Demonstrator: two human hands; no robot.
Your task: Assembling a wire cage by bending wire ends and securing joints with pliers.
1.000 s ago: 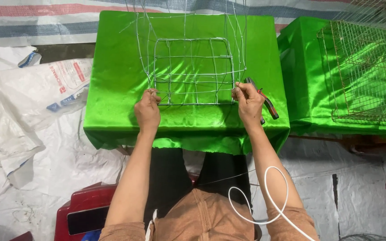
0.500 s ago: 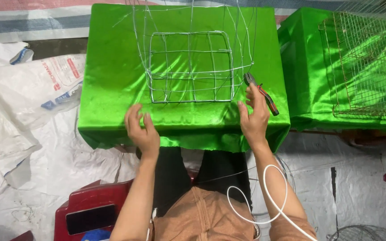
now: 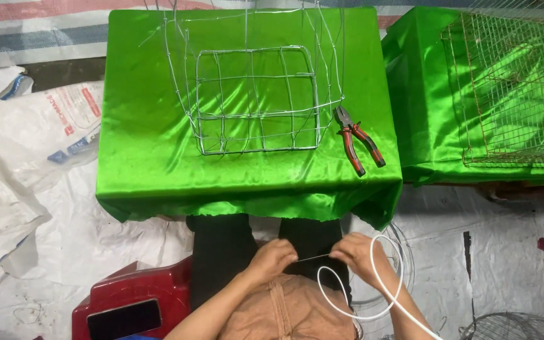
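1. Both hands sat low over the person's lap, below the table's near edge: the left hand (image 3: 272, 257) and the right hand (image 3: 355, 252) each pinched one end of a thin wire (image 3: 313, 257) stretched straight between them.
2. Fingers of each hand were closed on that wire, so neither hand was free.
3. Looping under the right hand was a white cable (image 3: 373, 302), curling in a ring over the brown garment.
4. Up on the table (image 3: 146, 157), draped in shiny green cloth, stood a half-built wire cage (image 3: 256, 101), its square grid face toward the person and loose wire ends rising at the back.
5. Just right of the cage lay red-handled pliers (image 3: 357, 140), untouched, jaws pointing away from the person.
6. A second green-draped table (image 3: 423, 126) to the right carried a larger, rust-tinted wire mesh cage (image 3: 511, 94).
7. Left of the table, white plastic sacks (image 3: 33, 138) lay on the floor, and a red plastic stool (image 3: 127, 302) stood by the person's left side.
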